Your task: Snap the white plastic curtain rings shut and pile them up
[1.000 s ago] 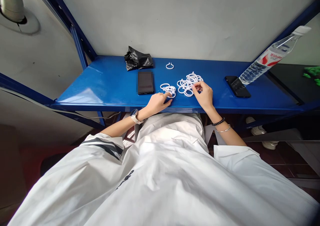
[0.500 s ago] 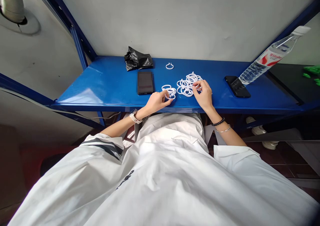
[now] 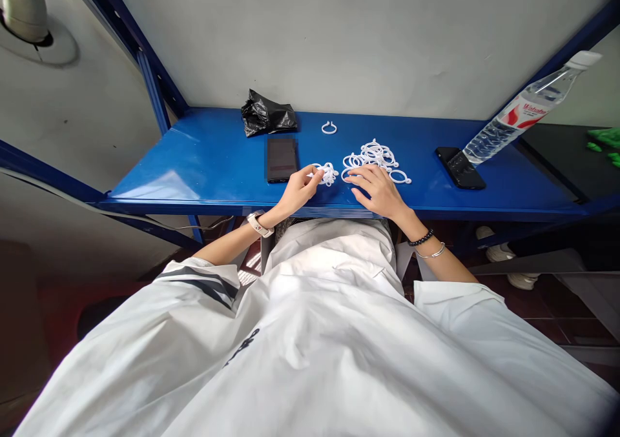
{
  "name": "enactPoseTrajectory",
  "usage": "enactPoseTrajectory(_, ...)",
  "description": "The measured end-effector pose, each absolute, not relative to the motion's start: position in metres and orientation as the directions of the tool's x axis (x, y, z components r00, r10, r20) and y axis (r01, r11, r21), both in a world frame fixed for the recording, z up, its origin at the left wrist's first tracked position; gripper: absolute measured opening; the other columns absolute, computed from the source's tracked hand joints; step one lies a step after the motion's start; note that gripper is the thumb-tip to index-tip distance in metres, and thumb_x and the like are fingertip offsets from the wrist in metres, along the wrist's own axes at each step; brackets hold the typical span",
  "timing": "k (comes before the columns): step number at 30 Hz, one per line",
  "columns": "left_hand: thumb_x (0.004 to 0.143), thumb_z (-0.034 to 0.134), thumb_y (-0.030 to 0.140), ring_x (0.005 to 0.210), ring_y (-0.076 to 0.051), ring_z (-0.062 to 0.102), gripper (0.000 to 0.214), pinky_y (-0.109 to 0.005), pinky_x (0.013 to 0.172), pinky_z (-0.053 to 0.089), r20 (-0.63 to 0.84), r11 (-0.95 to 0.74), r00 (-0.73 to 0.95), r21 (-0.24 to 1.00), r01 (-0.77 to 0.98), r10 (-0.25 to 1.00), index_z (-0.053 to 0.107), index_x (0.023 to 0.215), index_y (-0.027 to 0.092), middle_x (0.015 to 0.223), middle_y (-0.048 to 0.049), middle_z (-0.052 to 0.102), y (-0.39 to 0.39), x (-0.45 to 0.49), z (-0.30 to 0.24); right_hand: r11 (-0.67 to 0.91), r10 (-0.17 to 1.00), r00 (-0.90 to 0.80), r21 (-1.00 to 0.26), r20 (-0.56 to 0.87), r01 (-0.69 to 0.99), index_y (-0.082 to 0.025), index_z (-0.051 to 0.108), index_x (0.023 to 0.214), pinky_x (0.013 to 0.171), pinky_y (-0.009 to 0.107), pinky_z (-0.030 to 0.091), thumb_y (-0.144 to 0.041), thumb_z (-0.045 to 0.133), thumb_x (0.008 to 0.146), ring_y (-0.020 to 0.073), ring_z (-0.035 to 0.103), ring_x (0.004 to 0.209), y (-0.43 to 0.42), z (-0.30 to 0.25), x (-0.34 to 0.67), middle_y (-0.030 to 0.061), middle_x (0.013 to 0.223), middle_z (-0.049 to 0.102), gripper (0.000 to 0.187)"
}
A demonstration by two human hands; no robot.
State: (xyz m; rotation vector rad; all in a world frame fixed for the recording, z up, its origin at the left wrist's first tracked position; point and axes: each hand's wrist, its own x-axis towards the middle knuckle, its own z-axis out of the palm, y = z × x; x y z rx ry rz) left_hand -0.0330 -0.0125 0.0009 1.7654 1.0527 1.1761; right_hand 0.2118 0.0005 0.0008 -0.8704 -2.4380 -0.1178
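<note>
My left hand is closed, thumb and fingers pinching a small bunch of white plastic rings that fan out to its right. My right hand lies over the front of a larger pile of white rings, its fingers stretched and apart. Part of that pile is hidden under the right fingers. One ring sticks out to the right of this hand. Farther back on the blue table, a lone open-ended white ring lies by itself.
Left of the rings lies a dark flat rectangular device, with a crumpled black plastic bag behind it. On the right, a water bottle stands by a black phone. A grey wall closes off the back.
My left hand has lifted slightly and drawn left, the bunched rings now gathered closer together. My right hand has shifted left and toward me, its fingers spreading and uncovering a ring on the right.
</note>
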Motion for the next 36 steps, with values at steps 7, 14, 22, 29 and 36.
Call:
enactPoseTrajectory(7, 0.097, 0.045, 0.062, 0.043, -0.007, 0.04, 0.047, -0.021, 0.052, 0.036, 0.335, -0.367, 0.188, 0.915, 0.167, 0.923, 0.045, 0.077, 0.02, 0.046, 0.007, 0.044, -0.008, -0.036, -0.002, 0.794, 0.551, -0.696, -0.031, 0.46, 0.607, -0.02, 0.067, 0.119, 0.101, 0.05, 0.042, -0.03, 0.042, 0.102, 0.0303, 0.052, 0.127, -0.001, 0.001, 0.21, 0.0083, 0.129, 0.068, 0.032)
enactPoseTrajectory(14, 0.101, 0.042, 0.056, 0.045, -0.008, 0.041, 0.042, -0.021, 0.053, 0.037, 0.328, -0.361, 0.21, 0.922, 0.143, 0.921, 0.046, 0.08, 0.02, 0.046, 0.0073, 0.046, -0.008, -0.036, -0.001, 0.76, 0.581, -0.643, -0.05, 0.498, 0.648, -0.021, 0.068, 0.115, 0.096, 0.049, 0.045, -0.029, 0.041, 0.101, 0.0295, 0.055, 0.119, 0.002, -0.002, 0.21, 0.0094, 0.121, 0.07, 0.031)
enactPoseTrajectory(22, 0.102, 0.039, 0.054, 0.047, -0.008, 0.044, 0.041, -0.021, 0.055, 0.039, 0.318, -0.362, 0.222, 0.91, 0.201, 0.922, 0.046, 0.081, 0.02, 0.048, 0.007, 0.047, -0.01, -0.036, 0.002, 0.803, 0.536, -0.689, -0.045, 0.488, 0.594, -0.023, 0.065, 0.124, 0.098, 0.049, 0.046, -0.03, 0.045, 0.099, 0.0305, 0.054, 0.122, -0.002, 0.002, 0.21, 0.0107, 0.126, 0.066, 0.032)
enactPoseTrajectory(29, 0.098, 0.043, 0.062, 0.045, -0.007, 0.043, 0.047, -0.02, 0.052, 0.037, 0.348, -0.39, 0.235, 0.907, 0.162, 0.907, 0.046, 0.08, 0.02, 0.047, 0.0072, 0.046, -0.009, -0.035, -0.001, 0.868, 0.466, -0.77, -0.056, 0.437, 0.493, -0.021, 0.059, 0.134, 0.102, 0.05, 0.044, -0.031, 0.046, 0.1, 0.0309, 0.052, 0.127, -0.012, -0.003, 0.2, 0.01, 0.133, 0.066, 0.038)
enactPoseTrajectory(36, 0.093, 0.05, 0.064, 0.043, -0.007, 0.041, 0.046, -0.02, 0.049, 0.035, 0.341, -0.381, 0.219, 0.908, 0.176, 0.914, 0.05, 0.084, 0.02, 0.048, 0.0076, 0.046, -0.011, -0.034, 0.0, 0.874, 0.465, -0.765, -0.098, 0.445, 0.475, -0.02, 0.061, 0.132, 0.095, 0.047, 0.048, -0.031, 0.045, 0.1, 0.0285, 0.06, 0.114, -0.014, -0.005, 0.197, 0.0115, 0.122, 0.07, 0.037)
